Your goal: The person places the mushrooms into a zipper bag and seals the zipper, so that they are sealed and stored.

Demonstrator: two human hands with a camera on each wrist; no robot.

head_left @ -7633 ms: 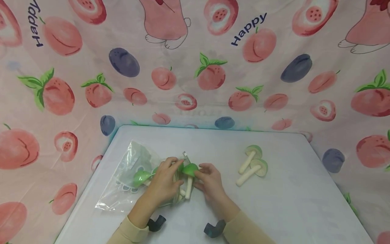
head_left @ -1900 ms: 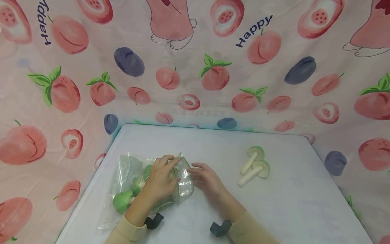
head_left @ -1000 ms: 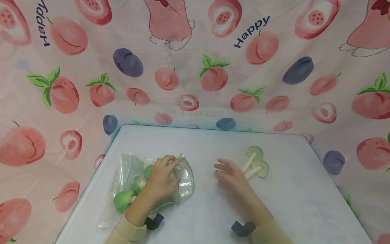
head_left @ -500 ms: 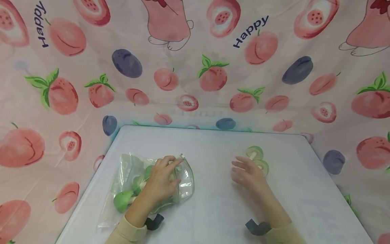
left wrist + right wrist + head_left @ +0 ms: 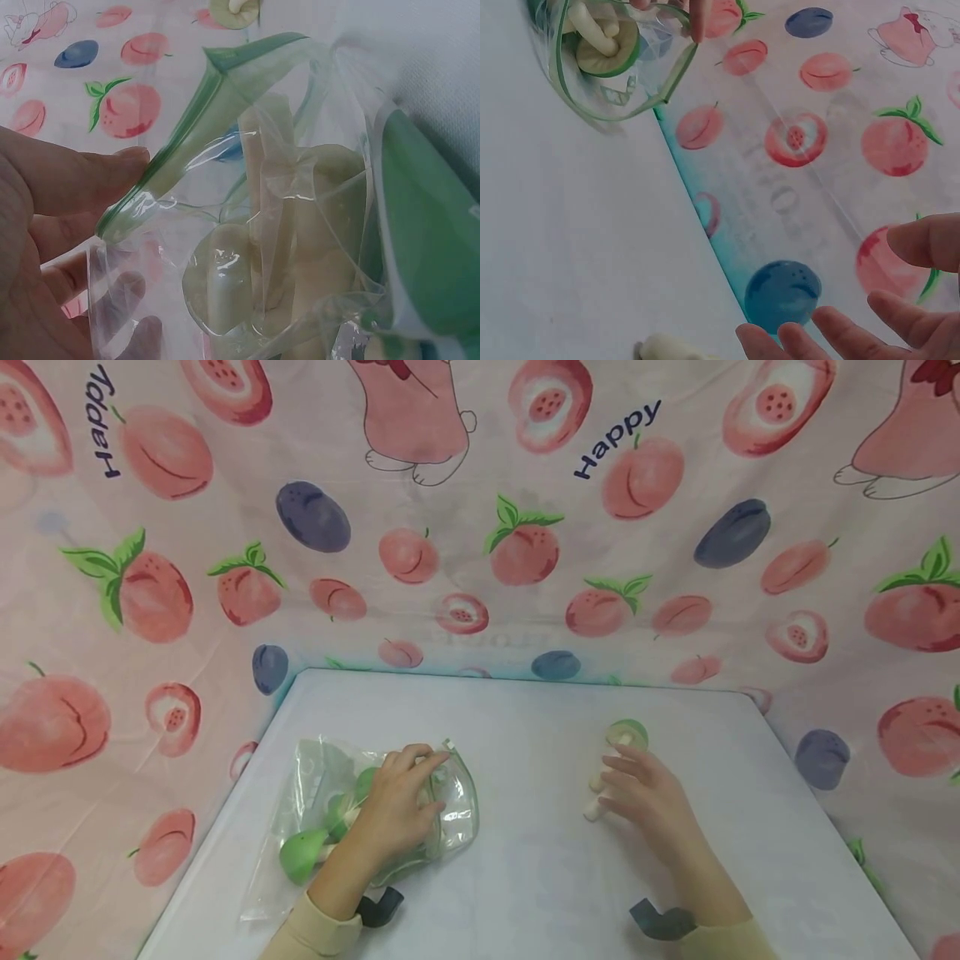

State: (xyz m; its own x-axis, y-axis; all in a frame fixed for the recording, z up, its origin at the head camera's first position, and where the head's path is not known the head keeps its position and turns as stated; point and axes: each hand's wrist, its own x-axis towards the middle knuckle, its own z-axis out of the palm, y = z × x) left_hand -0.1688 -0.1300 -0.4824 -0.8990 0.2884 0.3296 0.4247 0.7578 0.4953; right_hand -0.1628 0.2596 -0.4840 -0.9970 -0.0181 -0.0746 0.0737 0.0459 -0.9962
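Observation:
My left hand [image 5: 397, 802] pinches the rim of a clear zip bag [image 5: 459, 806], thumb against the green zip strip in the left wrist view. Inside the bag lie several toy mushrooms with green caps [image 5: 302, 856] and pale stems [image 5: 326, 217]. The bag's mouth gapes towards the right. Over at the right, my right hand [image 5: 648, 797] hovers above two loose mushrooms, fingers spread and holding nothing. One loose mushroom [image 5: 628, 732] shows its cap; only the stem end of the other mushroom [image 5: 592, 811] shows, the rest hidden behind my fingers.
Everything lies on a white table [image 5: 525, 877]. A fruit-print cloth [image 5: 465, 527] rises behind it and at both sides. Dark wrist mounts [image 5: 381, 907] sit on both wrists.
My right hand let go of a mushroom at the bag's mouth and has since moved right, over the loose pair. The left hand stays at the bag, where the mushrooms inside have shifted.

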